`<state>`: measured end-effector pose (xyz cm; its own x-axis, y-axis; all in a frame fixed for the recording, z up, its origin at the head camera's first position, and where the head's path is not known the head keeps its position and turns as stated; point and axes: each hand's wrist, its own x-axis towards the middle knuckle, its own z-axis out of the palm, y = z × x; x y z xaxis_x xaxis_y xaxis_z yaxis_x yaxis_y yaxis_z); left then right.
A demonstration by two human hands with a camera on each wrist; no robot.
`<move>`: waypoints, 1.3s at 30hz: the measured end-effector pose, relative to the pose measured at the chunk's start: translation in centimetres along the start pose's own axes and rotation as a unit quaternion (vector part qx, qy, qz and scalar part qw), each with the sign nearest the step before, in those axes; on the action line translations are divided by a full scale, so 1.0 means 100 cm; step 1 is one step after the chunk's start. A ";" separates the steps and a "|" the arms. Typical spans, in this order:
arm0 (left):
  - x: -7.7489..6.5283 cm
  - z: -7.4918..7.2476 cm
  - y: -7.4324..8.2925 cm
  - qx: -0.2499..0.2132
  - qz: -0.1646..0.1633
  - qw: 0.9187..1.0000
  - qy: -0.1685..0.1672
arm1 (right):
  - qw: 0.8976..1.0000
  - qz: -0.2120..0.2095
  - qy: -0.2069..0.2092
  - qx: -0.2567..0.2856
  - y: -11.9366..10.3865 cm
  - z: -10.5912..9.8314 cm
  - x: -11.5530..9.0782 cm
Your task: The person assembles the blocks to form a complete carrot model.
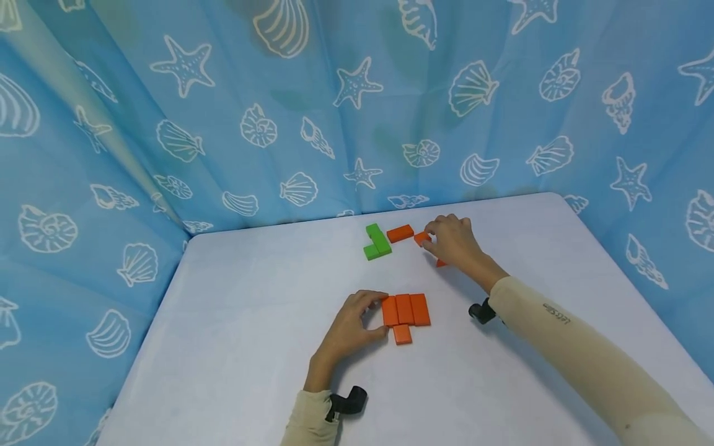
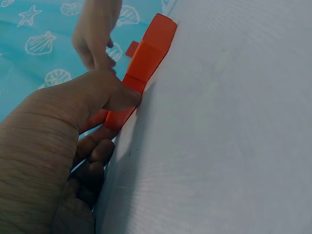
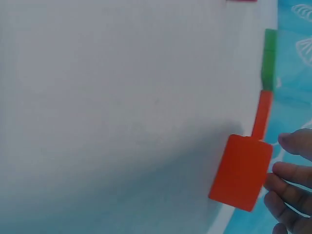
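Observation:
At the front of the table, my left hand (image 1: 350,325) holds the left end of a row of flat orange blocks (image 1: 404,310), thumb at the near corner and forefinger at the far one. A small orange block (image 1: 402,335) lies against the row's near side. The left wrist view shows my thumb pressed to the end orange block (image 2: 119,117). Farther back, my right hand (image 1: 454,241) is over loose orange blocks, its fingertips near a small orange block (image 1: 421,238). In the right wrist view, its loosely bent fingers appear just above a larger orange block (image 3: 241,170), with nothing visible between them.
Green blocks (image 1: 379,241) and an oblong orange block (image 1: 400,233) lie near the white table's (image 1: 251,297) back edge, left of my right hand. A blue curtain (image 1: 334,142) with a seashell pattern hangs behind and along the sides.

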<state>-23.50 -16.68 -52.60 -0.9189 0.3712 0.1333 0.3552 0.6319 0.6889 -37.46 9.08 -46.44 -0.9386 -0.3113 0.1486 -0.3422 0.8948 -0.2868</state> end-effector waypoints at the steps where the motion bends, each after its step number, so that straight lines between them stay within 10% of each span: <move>1: 0.000 0.001 -0.001 0.002 -0.001 1.000 0.000 | 1.000 0.003 -0.005 -0.001 0.001 0.003 0.003; 13: 0.000 -0.003 0.003 0.011 0.011 1.000 0.004 | 0.999 -0.008 -0.034 -0.010 -0.002 0.010 0.016; 39: 0.001 0.000 0.001 0.006 -0.002 1.000 0.001 | 0.988 -0.155 -0.012 0.021 -0.015 0.015 -0.063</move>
<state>-23.53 -16.57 -52.49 -0.9203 0.3683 0.1319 0.3541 0.6409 0.6810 -31.13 9.23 -48.40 -0.7890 -0.5766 0.2121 -0.6143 0.7415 -0.2696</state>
